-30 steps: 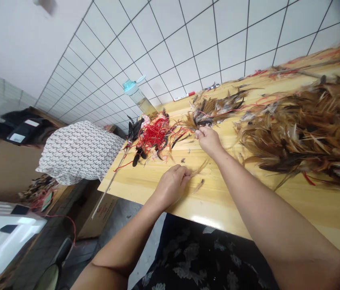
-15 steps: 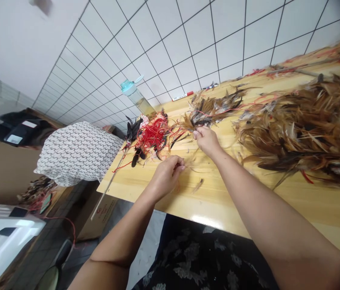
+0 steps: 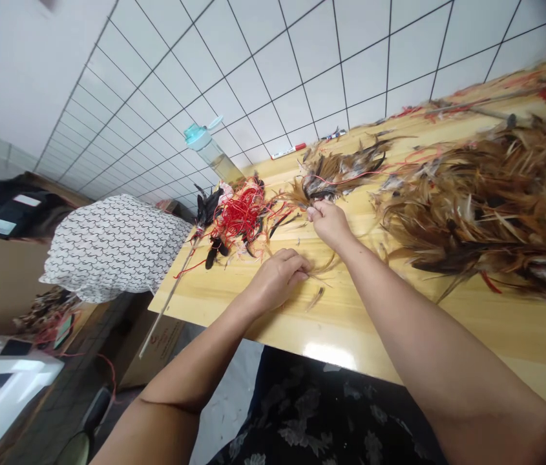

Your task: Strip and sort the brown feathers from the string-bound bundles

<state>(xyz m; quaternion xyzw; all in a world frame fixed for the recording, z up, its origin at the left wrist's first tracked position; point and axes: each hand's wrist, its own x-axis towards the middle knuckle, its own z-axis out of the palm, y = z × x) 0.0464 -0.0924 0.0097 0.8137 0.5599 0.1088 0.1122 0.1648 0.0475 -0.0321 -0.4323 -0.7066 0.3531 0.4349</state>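
My left hand rests low over the wooden table, its fingers curled together. Thin brown feathers stick out from its fingertips to the right. My right hand is closed in a pinch at the near edge of a small clump of brown and grey feathers; whatever sits between its fingers is hidden. A red thread runs across that clump. One small loose feather lies on the table just right of my left hand.
A tangle of red string lies to the left beside black feathers and a thin stick overhanging the table edge. Behind stand a water bottle and a red-capped marker. A large brown feather pile covers the right side.
My left hand has moved slightly right and lowered, its back now turned more upward. The right hand stays by the feather clump. The whole view has shifted slightly left.
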